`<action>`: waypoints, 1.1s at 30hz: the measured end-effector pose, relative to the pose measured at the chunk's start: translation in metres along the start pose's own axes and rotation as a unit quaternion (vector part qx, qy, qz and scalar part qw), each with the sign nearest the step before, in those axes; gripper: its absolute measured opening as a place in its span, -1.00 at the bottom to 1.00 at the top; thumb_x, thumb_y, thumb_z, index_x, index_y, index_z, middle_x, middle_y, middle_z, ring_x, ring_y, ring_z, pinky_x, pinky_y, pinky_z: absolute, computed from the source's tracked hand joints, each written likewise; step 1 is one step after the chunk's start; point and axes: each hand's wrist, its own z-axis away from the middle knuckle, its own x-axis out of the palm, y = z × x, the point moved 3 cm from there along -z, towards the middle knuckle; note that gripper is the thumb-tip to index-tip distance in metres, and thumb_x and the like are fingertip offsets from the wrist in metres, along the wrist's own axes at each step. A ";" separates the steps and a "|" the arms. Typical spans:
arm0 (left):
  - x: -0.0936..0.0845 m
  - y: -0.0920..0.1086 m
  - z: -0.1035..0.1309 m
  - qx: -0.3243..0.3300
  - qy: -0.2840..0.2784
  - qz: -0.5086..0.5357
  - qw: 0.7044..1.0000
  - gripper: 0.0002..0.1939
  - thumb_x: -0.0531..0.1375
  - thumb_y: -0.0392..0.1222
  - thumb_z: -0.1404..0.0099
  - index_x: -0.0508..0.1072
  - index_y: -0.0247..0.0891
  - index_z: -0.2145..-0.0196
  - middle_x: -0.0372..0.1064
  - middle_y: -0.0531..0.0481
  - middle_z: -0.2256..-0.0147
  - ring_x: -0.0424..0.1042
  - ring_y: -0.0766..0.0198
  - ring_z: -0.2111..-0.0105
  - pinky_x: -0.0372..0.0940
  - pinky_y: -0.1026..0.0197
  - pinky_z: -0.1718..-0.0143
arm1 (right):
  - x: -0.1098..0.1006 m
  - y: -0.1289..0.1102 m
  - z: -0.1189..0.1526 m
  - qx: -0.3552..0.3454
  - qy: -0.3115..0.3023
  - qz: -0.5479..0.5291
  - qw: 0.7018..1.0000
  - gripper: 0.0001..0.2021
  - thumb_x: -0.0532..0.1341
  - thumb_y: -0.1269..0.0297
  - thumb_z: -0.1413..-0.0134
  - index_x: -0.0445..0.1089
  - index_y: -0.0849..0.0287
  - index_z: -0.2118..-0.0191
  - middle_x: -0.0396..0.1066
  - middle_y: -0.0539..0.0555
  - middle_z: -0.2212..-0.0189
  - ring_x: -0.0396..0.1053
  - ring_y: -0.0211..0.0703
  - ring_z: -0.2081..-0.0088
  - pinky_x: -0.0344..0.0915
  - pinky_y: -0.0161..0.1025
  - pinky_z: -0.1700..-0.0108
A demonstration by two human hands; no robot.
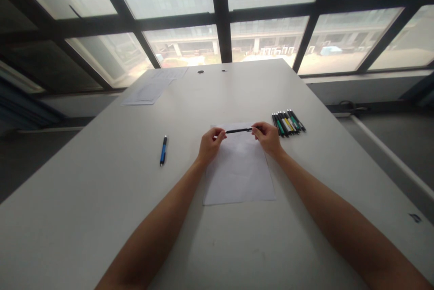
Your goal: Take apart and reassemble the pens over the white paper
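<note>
A black pen (238, 130) is held level between my two hands, above the top part of a white paper sheet (240, 172). My left hand (212, 143) pinches its left end, and my right hand (266, 136) pinches the end with the clip. Just right of my right hand, several pens (288, 123) lie side by side in a row, mostly black, with green, yellow and white barrels among them. A blue pen (163, 150) with black ends rests on the table to the left of my left hand.
The white table (101, 181) reaches toward large windows with dark frames (222, 14). Other paper sheets (147, 91) lie at its far left. A round dark hole (200, 72) and a small dark item (224, 71) are near the far edge.
</note>
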 end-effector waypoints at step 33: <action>0.000 -0.002 0.001 0.010 0.004 0.028 1.000 -0.69 0.22 0.06 -0.29 0.52 -0.27 0.33 0.49 -0.02 0.42 0.45 0.29 0.41 0.30 0.27 0.36 | 0.000 -0.003 0.001 -0.003 0.004 -0.003 1.000 -0.78 0.29 0.15 -0.05 0.47 0.22 0.29 0.45 0.02 0.54 0.31 -0.28 0.57 0.26 -0.32 0.51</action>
